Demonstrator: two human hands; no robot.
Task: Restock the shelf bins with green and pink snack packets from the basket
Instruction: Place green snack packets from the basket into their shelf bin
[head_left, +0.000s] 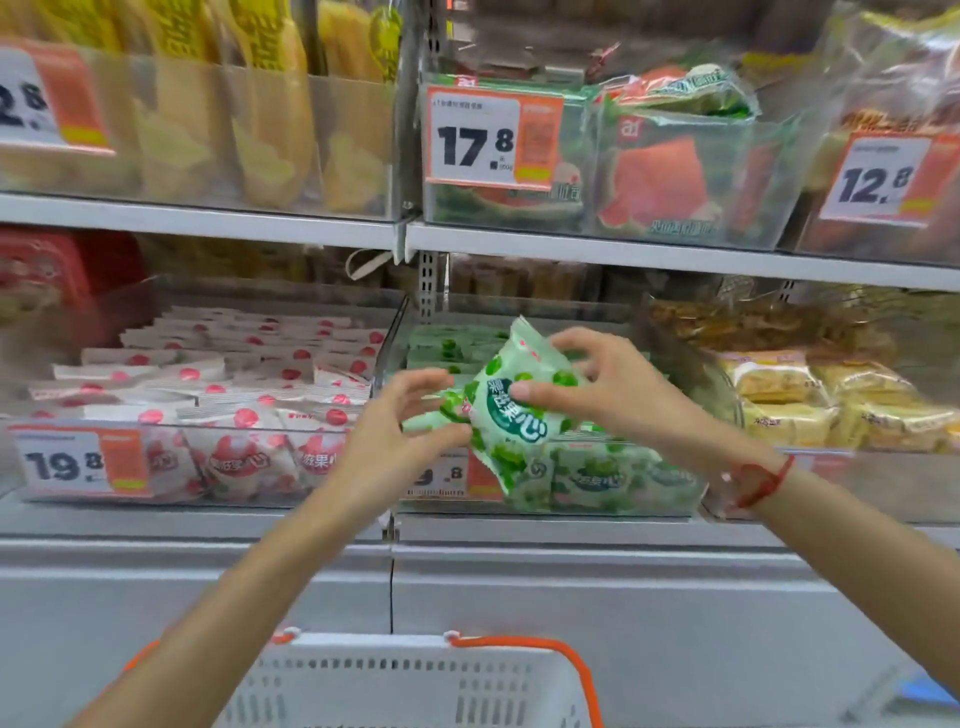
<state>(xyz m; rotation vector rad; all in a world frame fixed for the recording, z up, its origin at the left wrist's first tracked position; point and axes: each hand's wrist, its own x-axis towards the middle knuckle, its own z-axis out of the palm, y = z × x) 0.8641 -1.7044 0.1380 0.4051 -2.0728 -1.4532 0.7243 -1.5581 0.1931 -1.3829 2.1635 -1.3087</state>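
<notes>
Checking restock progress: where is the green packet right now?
Head view, centre: the green packet is held by both hands above the green bin, right of the pink bin.

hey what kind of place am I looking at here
Most likely a supermarket snack aisle: price tags hang on clear shelf bins packed with snack packets, and a white shopping basket sits below the person's hands.

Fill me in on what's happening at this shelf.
A person is restocking snack bins. The right hand pinches a green snack packet held in front of the green packet bin, and the left hand grips its lower left edge. The pink packet bin beside it looks well filled. The white basket sits below the arms.
</notes>
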